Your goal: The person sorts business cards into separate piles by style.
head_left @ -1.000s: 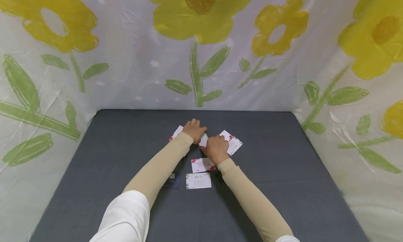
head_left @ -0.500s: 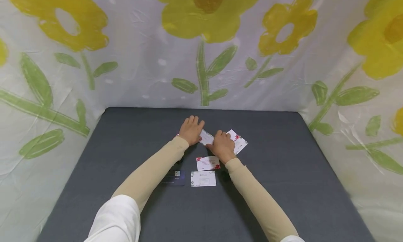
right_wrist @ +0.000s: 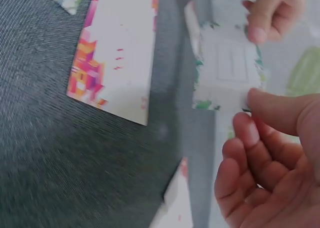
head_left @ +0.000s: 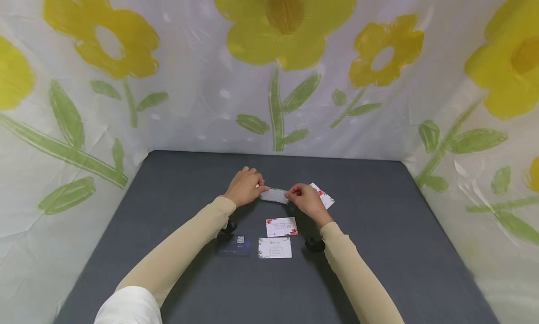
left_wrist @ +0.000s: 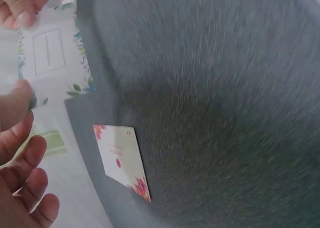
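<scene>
Over the grey table [head_left: 244, 291], left hand [head_left: 245, 187] and right hand [head_left: 308, 201] pinch a leaf-edged card [head_left: 273, 195] by opposite ends.

Dark grey table [head_left: 414, 254] before me, bearing a navy card [head_left: 235, 247] beside a leaf-edged card [head_left: 275, 248]; just beyond it, a red-flowered card [head_left: 281, 227]; farther off, a right flowered card [head_left: 324, 197] and a left flowered card [left_wrist: 122, 157].

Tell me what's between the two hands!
A white card with leafy edges. The left hand and right hand pinch its opposite ends, as the head view shows.
</scene>
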`<state>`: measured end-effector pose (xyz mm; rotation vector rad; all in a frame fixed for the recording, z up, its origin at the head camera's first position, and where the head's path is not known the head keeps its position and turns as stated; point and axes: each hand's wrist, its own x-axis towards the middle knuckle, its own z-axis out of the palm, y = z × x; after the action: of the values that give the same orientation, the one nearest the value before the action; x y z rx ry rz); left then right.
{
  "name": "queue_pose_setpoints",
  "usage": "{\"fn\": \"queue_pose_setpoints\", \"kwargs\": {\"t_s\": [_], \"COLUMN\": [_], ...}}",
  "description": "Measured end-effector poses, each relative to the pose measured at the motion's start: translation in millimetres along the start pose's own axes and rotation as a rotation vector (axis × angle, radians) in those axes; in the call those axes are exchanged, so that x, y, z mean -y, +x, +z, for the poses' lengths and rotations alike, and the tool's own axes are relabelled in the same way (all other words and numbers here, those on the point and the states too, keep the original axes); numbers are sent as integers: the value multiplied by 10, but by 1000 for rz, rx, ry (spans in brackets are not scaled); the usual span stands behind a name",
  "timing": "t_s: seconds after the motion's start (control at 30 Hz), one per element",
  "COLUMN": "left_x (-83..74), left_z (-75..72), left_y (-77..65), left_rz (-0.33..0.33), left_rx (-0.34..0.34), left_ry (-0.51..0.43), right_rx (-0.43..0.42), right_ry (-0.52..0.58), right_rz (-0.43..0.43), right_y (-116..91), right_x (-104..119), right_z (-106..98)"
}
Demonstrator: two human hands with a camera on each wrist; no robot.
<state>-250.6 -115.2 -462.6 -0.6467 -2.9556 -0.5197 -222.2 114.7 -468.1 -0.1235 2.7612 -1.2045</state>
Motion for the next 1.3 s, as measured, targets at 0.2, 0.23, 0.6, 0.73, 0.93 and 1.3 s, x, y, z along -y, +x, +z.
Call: {"fn": "queue_pose_setpoints", "kwargs": {"t_s": [0.2, 0.23, 0.6, 0.73, 0.93, 1.3], "left_x": [-106, -128, -268, -281, -278, -313], "left_z": [-75, -72, 117, 86, 51, 134], "left_y": [-223, -265, -740, -810, -865, -949], "left_rz": [-12, -9, 121, 105, 119, 73], "left_rx": [39, 47, 237, 263, 267, 264], "left_ry": [-238, -274, -485, -430, -309, -143], "right_rx": [2, 2, 97, 102, 94, 117], "right_ry": [61, 77, 227, 203, 113, 77], "right_rz": [-7, -15, 25, 34, 37, 47], "right_y": [-150, -182, -749, -860, -937, -957], "right_x": [-8, -16, -220, -225, -205, -169], "right_z": [-152, -164, -103, -22, 108, 226]}}
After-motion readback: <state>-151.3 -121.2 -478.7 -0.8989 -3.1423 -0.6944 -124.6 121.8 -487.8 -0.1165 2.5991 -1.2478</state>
